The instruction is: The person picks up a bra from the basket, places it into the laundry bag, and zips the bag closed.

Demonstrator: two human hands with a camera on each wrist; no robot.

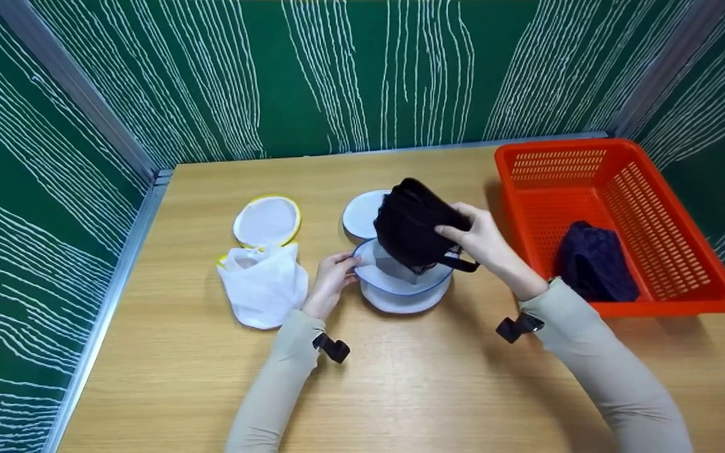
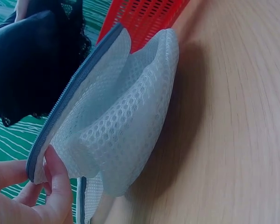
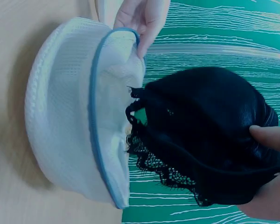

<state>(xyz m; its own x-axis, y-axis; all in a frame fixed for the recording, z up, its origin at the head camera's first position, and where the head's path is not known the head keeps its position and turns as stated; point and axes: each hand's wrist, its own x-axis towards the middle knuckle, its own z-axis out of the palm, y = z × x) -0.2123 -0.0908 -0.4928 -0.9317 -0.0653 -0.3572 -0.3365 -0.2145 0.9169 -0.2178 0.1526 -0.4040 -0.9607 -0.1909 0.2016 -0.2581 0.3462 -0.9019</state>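
Observation:
A white mesh bag (image 1: 394,275) (image 2: 126,116) (image 3: 65,107) with a blue-grey zipper edge stands with its mouth open. My left hand (image 1: 332,277) (image 2: 42,196) (image 3: 144,21) pinches the zipper rim at the bag's left side. Above the mouth, my right hand (image 1: 479,236) (image 3: 270,163) grips a folded black lace-edged garment (image 1: 413,226) (image 2: 35,60) (image 3: 200,135), thumb on its outer face. In the right wrist view the lace side points at the bag's opening, and a strap hangs from the garment in the head view.
An orange basket (image 1: 658,308) (image 2: 144,18) at the right holds a dark blue cloth (image 1: 596,261). Behind the bag lies a round white pouch (image 1: 362,215). At the left are a yellow-rimmed round pouch (image 1: 268,221) and a crumpled white mesh bag (image 1: 265,292). Green walls enclose the table (image 1: 362,396).

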